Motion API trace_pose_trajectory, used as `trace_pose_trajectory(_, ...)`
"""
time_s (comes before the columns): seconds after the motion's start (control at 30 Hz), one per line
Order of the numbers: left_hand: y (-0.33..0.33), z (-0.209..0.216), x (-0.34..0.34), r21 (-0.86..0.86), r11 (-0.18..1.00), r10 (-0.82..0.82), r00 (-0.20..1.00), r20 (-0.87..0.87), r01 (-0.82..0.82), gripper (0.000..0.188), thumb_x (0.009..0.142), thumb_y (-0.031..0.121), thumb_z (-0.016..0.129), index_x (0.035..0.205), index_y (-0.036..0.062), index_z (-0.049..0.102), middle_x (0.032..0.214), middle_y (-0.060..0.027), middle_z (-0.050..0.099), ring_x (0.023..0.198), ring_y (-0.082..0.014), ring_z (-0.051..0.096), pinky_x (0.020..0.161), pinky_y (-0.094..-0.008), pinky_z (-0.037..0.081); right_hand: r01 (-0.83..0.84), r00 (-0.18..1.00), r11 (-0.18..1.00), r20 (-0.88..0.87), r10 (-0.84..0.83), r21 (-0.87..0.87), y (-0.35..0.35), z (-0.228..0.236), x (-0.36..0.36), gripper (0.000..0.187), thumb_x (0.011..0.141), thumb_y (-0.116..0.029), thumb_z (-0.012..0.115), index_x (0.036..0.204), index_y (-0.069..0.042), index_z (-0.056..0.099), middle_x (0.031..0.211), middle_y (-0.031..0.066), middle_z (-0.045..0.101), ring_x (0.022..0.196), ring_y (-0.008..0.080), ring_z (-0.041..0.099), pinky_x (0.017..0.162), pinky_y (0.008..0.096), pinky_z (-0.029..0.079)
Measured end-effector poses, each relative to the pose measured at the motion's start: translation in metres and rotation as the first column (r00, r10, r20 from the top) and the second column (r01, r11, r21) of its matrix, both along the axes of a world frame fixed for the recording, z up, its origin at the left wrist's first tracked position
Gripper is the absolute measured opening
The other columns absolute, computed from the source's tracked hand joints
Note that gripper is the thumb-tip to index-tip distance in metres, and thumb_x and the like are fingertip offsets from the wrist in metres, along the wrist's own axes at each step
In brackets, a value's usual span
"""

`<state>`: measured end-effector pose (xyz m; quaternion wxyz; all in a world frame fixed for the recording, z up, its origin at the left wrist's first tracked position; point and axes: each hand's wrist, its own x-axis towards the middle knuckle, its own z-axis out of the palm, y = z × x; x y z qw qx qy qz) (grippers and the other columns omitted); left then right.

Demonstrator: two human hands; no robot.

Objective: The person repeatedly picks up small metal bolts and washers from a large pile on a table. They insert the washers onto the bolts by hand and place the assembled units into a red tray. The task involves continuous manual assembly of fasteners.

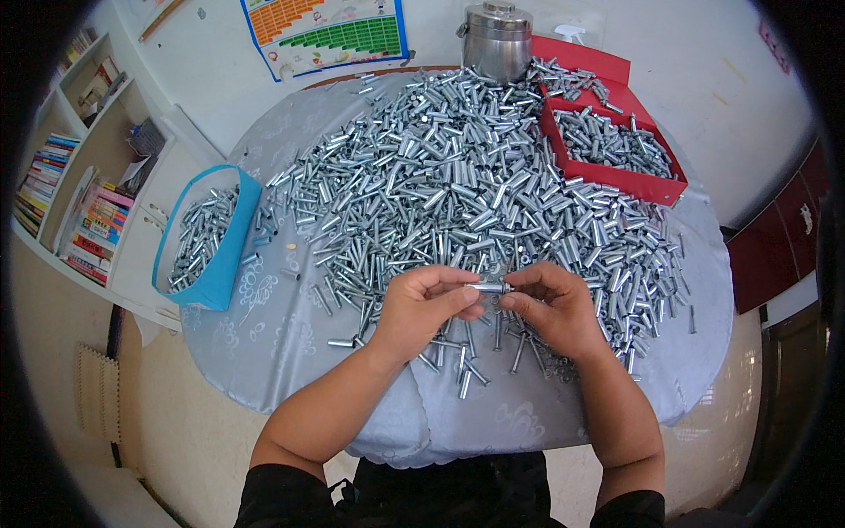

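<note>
Between my two hands, a shiny expansion bolt (489, 287) lies level above the near edge of a big heap of metal parts. My left hand (433, 301) pinches its sleeve end between thumb and fingers. At the other end, my right hand (550, 304) has thumb and fingertips closed on it; a washer or nut seems to sit there, too small to be sure. The heap (422, 176) mixes loose silver sleeves and bolts. Just below my hands lie several bolts (464, 374) and small washers or nuts (556, 363).
A blue fabric bin (231, 255) with metal parts stands at the left of the round cloth-covered table (290, 352). At the far right is a red box (616, 182) of assembled bolts, its lid behind it. A steel pot (497, 44) stands at the back.
</note>
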<state>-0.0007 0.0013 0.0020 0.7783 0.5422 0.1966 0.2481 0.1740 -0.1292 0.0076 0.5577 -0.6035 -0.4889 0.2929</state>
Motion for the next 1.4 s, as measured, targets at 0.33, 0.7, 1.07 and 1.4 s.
trace_pose_trajectory(0.33, -0.003, 0.000, 0.000, 0.091, 0.995, -0.040, 0.999, -0.010, 0.040, 0.023, 0.087, -0.002, 0.066, 0.109, -0.0043, 0.064, 0.098, -0.0148, 0.069, 0.083, -0.0202, 0.070, 0.076, -0.0307, 0.058, -0.045, 0.906, 0.998, -0.419, 0.062, 0.050, 0.002, 0.009, -0.007, 0.015, 0.091, -0.005, 0.066, 0.103, 0.003, 0.063, 0.085, 0.0064, 0.066, 0.075, 0.0128, 0.065, 0.068, 0.0260, 0.055)
trace_pose_trajectory(0.7, 0.002, 0.005, 0.002, 0.198, 0.884, 0.411, 0.905, 0.109, -0.425, 0.024, 0.093, 0.007, 0.059, 0.115, -0.0022, 0.060, 0.100, -0.0117, 0.069, 0.070, -0.0135, 0.064, 0.065, -0.0267, 0.054, 0.424, 0.617, 0.878, -0.780, -0.101, 0.222, 0.008, 0.016, 0.035, 0.037, 0.097, -0.021, 0.056, 0.123, 0.006, 0.054, 0.113, 0.0191, 0.063, 0.103, 0.0267, 0.064, 0.091, 0.0347, 0.051)
trace_pose_trajectory(1.07, 0.025, -0.004, -0.002, 0.915, 0.279, 0.546, 0.832, 0.100, -0.293, 0.021, 0.075, 0.009, 0.073, 0.096, 0.0079, 0.072, 0.098, -0.0082, 0.067, 0.098, -0.0287, 0.057, 0.090, -0.0393, 0.044, 0.435, 0.734, 0.887, -0.632, -0.248, 0.156, 0.003, 0.007, 0.032, 0.026, 0.099, -0.018, 0.051, 0.107, 0.004, 0.062, 0.092, 0.0131, 0.069, 0.084, 0.0209, 0.069, 0.078, 0.0320, 0.056)
trace_pose_trajectory(1.4, 0.021, -0.006, 0.006, 1.000, 0.014, 0.549, 0.836, -0.014, 0.007, 0.021, 0.071, 0.015, 0.077, 0.088, 0.0049, 0.073, 0.115, -0.0075, 0.061, 0.116, -0.0322, 0.048, 0.099, -0.0424, 0.038, 0.302, 0.909, 0.949, -0.328, -0.258, 0.090, 0.004, 0.000, 0.025, 0.020, 0.095, -0.015, 0.057, 0.097, 0.003, 0.066, 0.084, 0.0061, 0.067, 0.075, 0.0125, 0.062, 0.073, 0.0264, 0.050)
